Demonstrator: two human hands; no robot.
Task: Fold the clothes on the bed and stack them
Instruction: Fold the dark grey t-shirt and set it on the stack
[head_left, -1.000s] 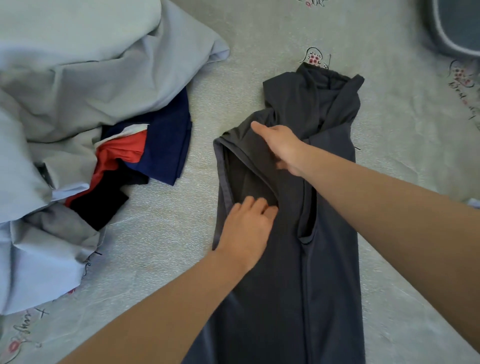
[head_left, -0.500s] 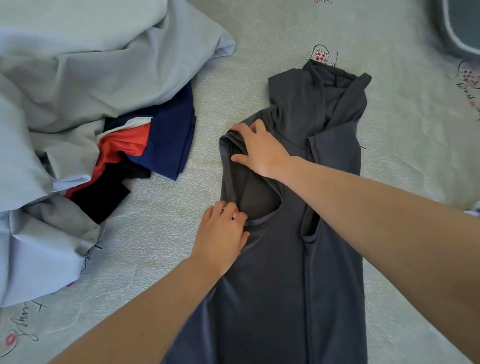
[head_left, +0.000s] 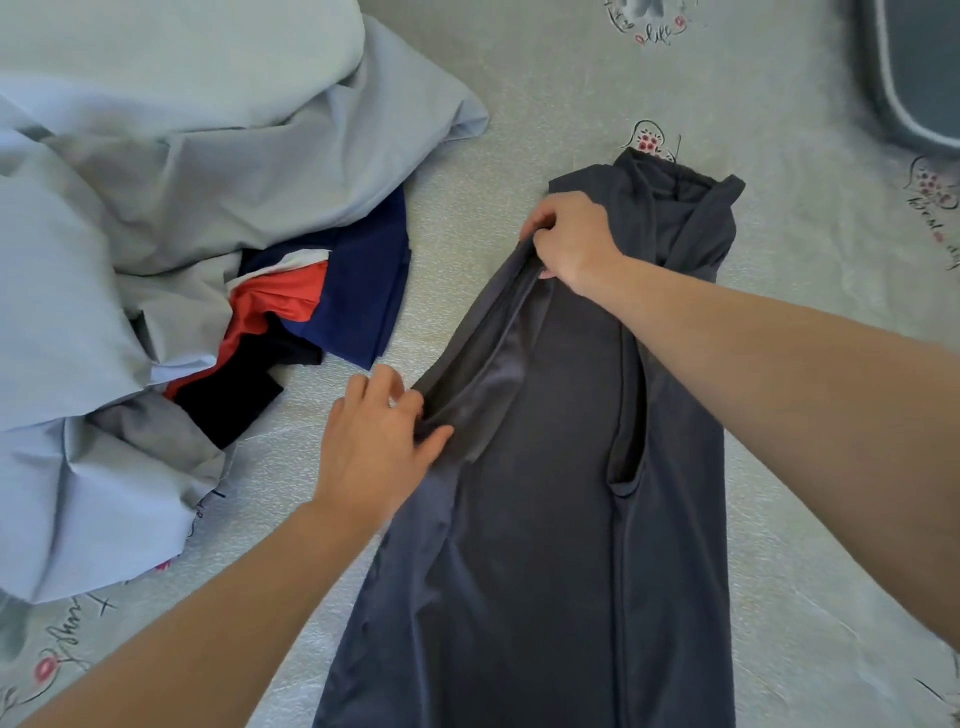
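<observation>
Dark grey garment (head_left: 561, 493) laid lengthwise on the bed (head_left: 545, 88), centre-right, sleeveless by the look of the armhole on its right side, top end bunched up far from the camera. Right hand (head_left: 571, 241) curled round the garment's upper left edge — grip pinching the fabric, knuckles up, cloth lifted a bit off the bed there. Left hand (head_left: 379, 441) lower down at the same left edge, thumb tucked onto the fold, fingers beside it, slightly blurred; looks like a pinch on the edge, w/ the strip of cloth betw. the two hands pulled into a taut raised ridge. Rest of garment flat, running down out of view at the bottom.

Left of it, well apart: navy cloth (head_left: 358, 296) folded, red-and-white piece (head_left: 275, 306) and black piece (head_left: 228, 400) poking out beside it, all partly under a big rumpled pale blue sheet (head_left: 156, 182) filling the upper left. Bed cover grey-green w/ small flower prints. Top right corner — dark grey tub (head_left: 914, 73), only partly in frame.
</observation>
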